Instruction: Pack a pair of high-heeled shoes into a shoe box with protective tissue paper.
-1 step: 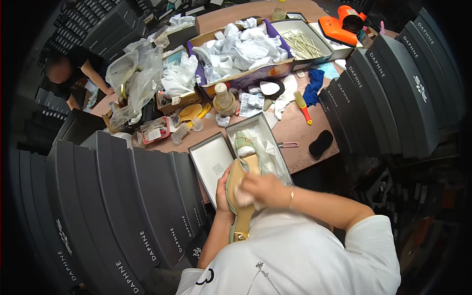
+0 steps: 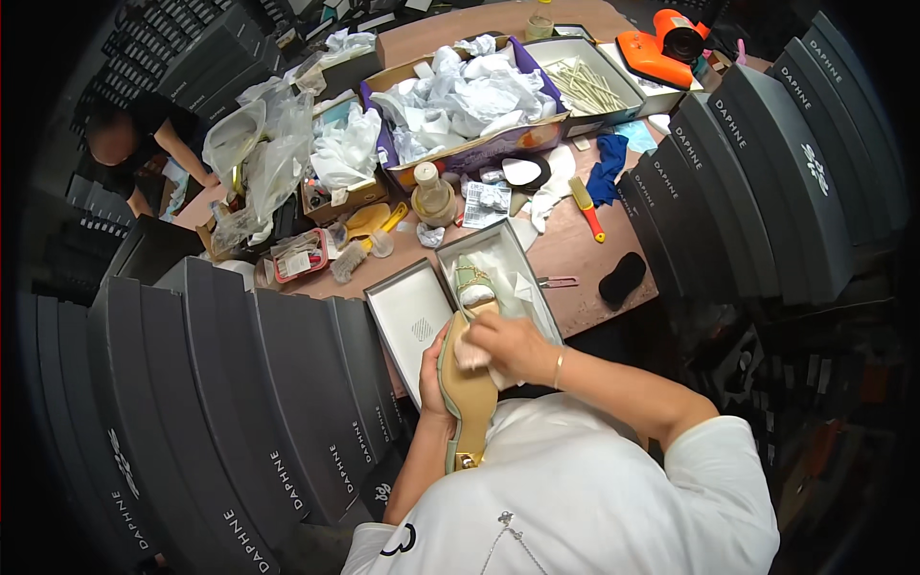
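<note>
A green sandal [image 2: 468,398] with a tan sole is tilted up in front of my chest, its gold-coloured heel end toward me. My left hand [image 2: 433,381] is closed round the sandal's left side. In my right hand [image 2: 513,347] a pale pinkish cloth [image 2: 471,356] is bunched and pressed against the sole. Just beyond, the other green sandal [image 2: 472,272], with a gold chain on its strap, rests in an open shoebox [image 2: 526,274] beside white tissue paper. The box lid [image 2: 407,311] lies to the left, inner side up.
Dark shoeboxes stand stacked at left [image 2: 216,383] and right [image 2: 743,172]. Beyond are a purple carton [image 2: 479,144] of crumpled paper, a glue bottle [image 2: 433,196], a red-handled brush [image 2: 587,211], a cutter knife [image 2: 558,282], a black pad [image 2: 623,280] and an orange blower [image 2: 656,59]. A co-worker [image 2: 144,153] sits far left.
My right hand has slid a little away from me along the sole with the cloth. My left hand keeps its hold on the sandal.
</note>
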Tool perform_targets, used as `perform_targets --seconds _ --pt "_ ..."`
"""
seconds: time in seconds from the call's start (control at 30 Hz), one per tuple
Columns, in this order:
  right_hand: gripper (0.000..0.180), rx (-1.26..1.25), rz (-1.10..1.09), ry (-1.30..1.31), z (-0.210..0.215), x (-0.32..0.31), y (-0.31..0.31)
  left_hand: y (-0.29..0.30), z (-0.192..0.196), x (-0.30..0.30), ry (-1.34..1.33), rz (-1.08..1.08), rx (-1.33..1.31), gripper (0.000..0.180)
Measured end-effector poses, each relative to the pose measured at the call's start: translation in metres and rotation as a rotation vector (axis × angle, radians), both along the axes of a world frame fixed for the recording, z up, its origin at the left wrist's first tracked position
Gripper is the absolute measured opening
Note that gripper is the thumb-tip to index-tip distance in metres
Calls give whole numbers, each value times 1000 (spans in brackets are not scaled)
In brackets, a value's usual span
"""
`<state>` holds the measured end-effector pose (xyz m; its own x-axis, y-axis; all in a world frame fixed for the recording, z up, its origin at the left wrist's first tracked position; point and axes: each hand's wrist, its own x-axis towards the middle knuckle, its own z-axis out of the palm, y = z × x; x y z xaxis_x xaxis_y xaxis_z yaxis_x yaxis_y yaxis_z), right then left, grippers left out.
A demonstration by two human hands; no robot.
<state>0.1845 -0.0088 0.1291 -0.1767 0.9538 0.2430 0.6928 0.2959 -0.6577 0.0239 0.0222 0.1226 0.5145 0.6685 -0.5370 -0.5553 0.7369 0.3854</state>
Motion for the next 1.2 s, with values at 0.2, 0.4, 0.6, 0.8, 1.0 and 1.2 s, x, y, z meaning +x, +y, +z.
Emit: perform_targets --seconds 0.2,0.4,0.6,0.8,1.0,1.2 --pt "28 71 195 64 17 -11 -36 1 -4 -8 -40 -95 55 49" --pt "33 -32 383 19 20 -13 -48 6 -24 -23 -182 -144 155 53" --pt "28 1 165 -18 25 -25 -8 8 -15 -15 -73 -132 155 52" --pt "25 -21 274 -8 34 -34 -14 12 -13 -4 -22 -76 62 51" --pt "21 6 128 71 29 -21 -4 14 -19 -11 -131 -123 -27 50" --pt "22 -17 258 -27 23 -15 -30 16 -11 -14 -53 -132 50 48"
